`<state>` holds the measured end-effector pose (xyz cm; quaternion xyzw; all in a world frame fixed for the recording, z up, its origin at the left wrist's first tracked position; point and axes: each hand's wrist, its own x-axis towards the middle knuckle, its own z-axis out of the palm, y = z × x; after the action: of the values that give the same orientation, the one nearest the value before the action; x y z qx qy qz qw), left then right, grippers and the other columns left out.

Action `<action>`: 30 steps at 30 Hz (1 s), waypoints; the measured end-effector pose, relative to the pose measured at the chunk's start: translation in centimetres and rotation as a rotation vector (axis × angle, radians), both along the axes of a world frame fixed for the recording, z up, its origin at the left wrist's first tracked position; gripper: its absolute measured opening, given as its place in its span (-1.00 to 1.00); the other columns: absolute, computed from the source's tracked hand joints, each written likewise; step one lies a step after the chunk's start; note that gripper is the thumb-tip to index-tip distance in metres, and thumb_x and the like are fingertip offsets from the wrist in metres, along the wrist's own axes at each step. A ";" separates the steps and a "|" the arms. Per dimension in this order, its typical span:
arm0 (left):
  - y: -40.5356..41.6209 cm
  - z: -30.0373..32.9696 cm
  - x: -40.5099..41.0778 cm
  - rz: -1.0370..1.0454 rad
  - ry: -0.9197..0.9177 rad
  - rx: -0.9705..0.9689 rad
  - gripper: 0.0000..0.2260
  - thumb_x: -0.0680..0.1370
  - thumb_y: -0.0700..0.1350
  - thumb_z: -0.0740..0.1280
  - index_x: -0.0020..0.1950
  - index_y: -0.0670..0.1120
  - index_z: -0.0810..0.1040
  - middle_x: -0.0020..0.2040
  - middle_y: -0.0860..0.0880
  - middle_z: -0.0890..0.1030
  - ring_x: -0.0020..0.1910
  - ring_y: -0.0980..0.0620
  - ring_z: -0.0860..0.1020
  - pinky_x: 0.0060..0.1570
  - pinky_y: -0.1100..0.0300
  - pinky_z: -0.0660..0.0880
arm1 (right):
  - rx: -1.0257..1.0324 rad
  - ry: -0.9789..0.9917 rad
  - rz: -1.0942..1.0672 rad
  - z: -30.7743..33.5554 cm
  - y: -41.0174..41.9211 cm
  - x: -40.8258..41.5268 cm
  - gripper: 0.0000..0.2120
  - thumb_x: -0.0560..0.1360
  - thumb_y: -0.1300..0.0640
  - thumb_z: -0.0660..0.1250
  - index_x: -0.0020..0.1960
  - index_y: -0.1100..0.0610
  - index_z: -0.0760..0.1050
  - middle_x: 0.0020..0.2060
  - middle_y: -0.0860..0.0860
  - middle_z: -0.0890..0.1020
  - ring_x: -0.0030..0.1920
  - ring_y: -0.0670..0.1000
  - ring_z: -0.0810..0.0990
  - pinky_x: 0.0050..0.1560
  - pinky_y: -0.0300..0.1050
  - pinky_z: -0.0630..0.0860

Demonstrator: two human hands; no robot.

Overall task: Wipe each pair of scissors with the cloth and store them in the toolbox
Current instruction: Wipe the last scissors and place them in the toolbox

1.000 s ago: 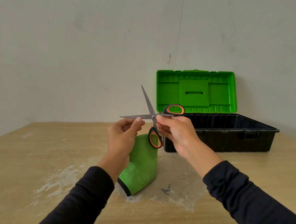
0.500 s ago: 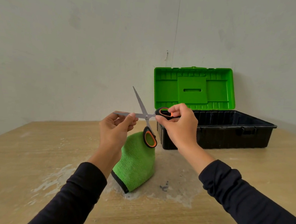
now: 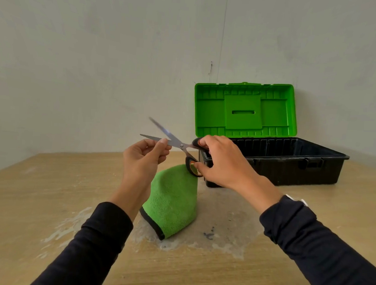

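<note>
Right now you hold the scissors (image 3: 180,144) up above the table (image 3: 23,197), blades spread apart and pointing left. Your left hand (image 3: 144,159) pinches the lower blade between thumb and fingertips, the other fingers curled in. Your right hand (image 3: 222,161) grips the black and orange handles, fingers curled round both loops. The green cloth (image 3: 171,201) lies on the table just below the scissors, between your forearms, with its black edge at the near end. The toolbox (image 3: 292,167) sits to the right and farther back, close to the wall (image 3: 99,58), its green lid (image 3: 245,110) standing upright and its black tray open; what lies inside it is hidden from this angle. The table is pale wood, and around the cloth it carries a wide, whitish, scuffed patch with a small dark mark to the cloth's right. Two plain grey-white walls meet in a corner behind the toolbox. Both your arms wear dark sleeves (image 3: 319,251).
</note>
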<state>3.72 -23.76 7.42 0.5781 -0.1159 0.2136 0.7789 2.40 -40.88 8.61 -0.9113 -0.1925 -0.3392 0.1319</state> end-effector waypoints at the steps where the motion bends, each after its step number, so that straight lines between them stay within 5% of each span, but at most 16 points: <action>1: 0.1 -0.1 0.1 -0.006 0.006 0.011 -0.89 0.49 -0.16 0.37 -0.22 -0.16 0.55 -0.37 0.03 0.62 -0.36 0.21 0.57 -0.27 0.40 0.52 | 0.013 -0.009 0.006 0.1 -0.1 -0.1 -0.50 0.42 0.02 0.38 0.28 0.20 0.39 0.16 0.08 0.54 0.17 0.07 0.47 0.16 -0.10 0.41; 8: -0.2 -0.3 0.1 -0.005 -0.028 0.255 -0.93 0.53 -0.21 0.31 -0.13 -0.08 0.56 -0.21 0.01 0.64 -0.22 0.15 0.58 -0.17 0.35 0.50 | 0.004 -0.028 0.009 0.6 -1.8 0.1 -0.57 0.43 0.00 0.36 0.23 0.19 0.44 0.09 0.03 0.57 0.00 -0.05 0.44 -0.01 -0.25 0.32; 13: -1.6 -1.7 -0.6 0.174 -0.317 0.987 -0.87 0.52 -0.15 0.31 0.06 -0.08 0.53 -0.04 0.05 0.58 -0.03 0.11 0.52 -0.11 0.46 0.39 | -0.068 -0.011 -0.086 1.6 -6.1 0.1 -0.60 0.48 0.05 0.32 0.26 0.21 0.44 0.11 0.08 0.58 0.09 0.06 0.51 0.08 -0.15 0.38; 19: -4.8 -3.1 -1.8 0.389 -0.749 1.608 -0.84 0.44 -0.08 0.38 -0.01 -0.07 0.58 -0.08 0.01 0.62 -0.07 -0.02 0.59 -0.04 0.12 0.50 | -0.116 0.074 -0.202 1.7 -11.3 -0.3 -0.62 0.51 0.11 0.31 0.29 0.22 0.45 0.12 0.13 0.60 0.10 0.10 0.56 0.11 -0.03 0.47; 23: -8.0 -4.1 -2.2 0.230 -0.854 1.647 -0.80 0.43 -0.11 0.19 -0.06 -0.05 0.59 -0.14 0.03 0.62 -0.15 0.01 0.60 -0.15 0.20 0.54 | -0.091 0.103 -0.258 1.2 -14.1 0.2 -0.68 0.51 0.12 0.31 0.24 0.21 0.51 0.03 0.14 0.65 -0.02 0.10 0.60 0.02 0.05 0.55; 27: -11.0 -5.9 -1.3 -0.050 -0.652 1.488 -0.71 0.59 -0.09 0.12 0.25 -0.12 0.44 0.19 -0.02 0.50 0.14 0.01 0.49 0.07 0.21 0.40 | -0.023 0.164 -0.329 1.5 -17.5 1.4 -0.70 0.50 0.14 0.33 0.20 0.21 0.54 0.01 0.17 0.66 -0.07 0.13 0.61 -0.01 0.08 0.56; 30: -12.7 -6.9 0.1 -0.150 -0.562 1.358 -0.71 0.59 -0.05 0.16 0.28 -0.08 0.42 0.23 0.01 0.48 0.18 0.08 0.45 0.14 0.31 0.34 | 0.022 0.194 -0.373 2.1 -20.3 2.4 -0.74 0.49 0.16 0.35 0.14 0.23 0.58 0.00 0.20 0.66 -0.05 0.18 0.61 0.04 0.11 0.54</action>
<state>3.77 -36.46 0.53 0.8470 -0.4567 0.1810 0.2032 4.84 -61.16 10.76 -0.9580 -0.0029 -0.2706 0.0947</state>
